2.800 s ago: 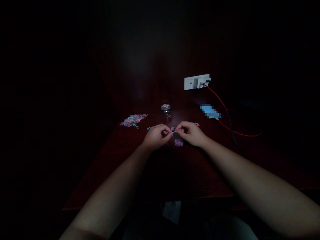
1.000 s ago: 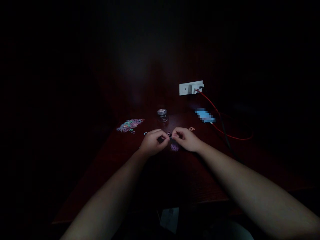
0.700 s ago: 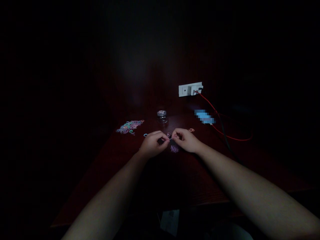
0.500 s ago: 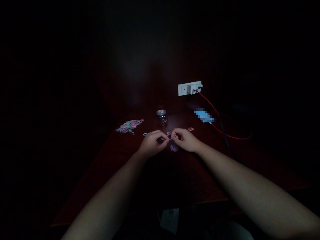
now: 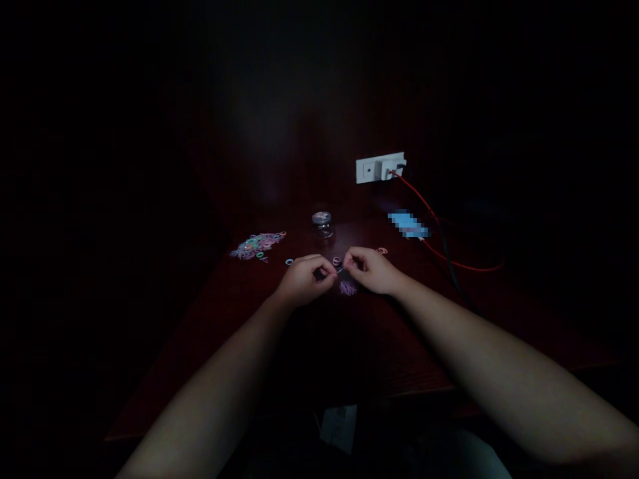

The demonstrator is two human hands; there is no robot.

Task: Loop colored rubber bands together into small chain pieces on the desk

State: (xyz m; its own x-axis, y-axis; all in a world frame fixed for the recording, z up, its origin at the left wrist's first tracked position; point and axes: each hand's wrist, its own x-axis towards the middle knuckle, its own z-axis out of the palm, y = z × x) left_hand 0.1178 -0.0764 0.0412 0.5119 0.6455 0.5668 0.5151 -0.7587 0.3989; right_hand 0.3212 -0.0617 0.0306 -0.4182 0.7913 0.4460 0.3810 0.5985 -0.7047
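Between my two hands a small pale hair tie [image 5: 340,271] is drawn out in a short line. My left hand [image 5: 308,279] pinches one end between thumb and forefinger. The other end is in the pinched fingertips of my right hand [image 5: 369,269]. Just below the fingertips lies a small heap of purple hair ties [image 5: 348,287]. A pinkish hair tie [image 5: 336,261] rests on the table behind the gap between the hands. Beyond my left hand is a light blue hair tie [image 5: 289,262], and past my right knuckles are orange-pink hair ties [image 5: 382,251].
A mixed pile of coloured hair ties [image 5: 257,245] lies on the dark red table [image 5: 210,346] at left. A clear lidded jar [image 5: 322,225] stands behind the hands. At right, a red cable [image 5: 424,198] runs from a wall socket [image 5: 367,171] to a blurred blue phone-like object [image 5: 408,224].
The view has tipped slightly, so the scene sits a little higher. Both hands keep their pinch, and the gap between the fingertips with the pale hair tie looks slightly changed in slant.
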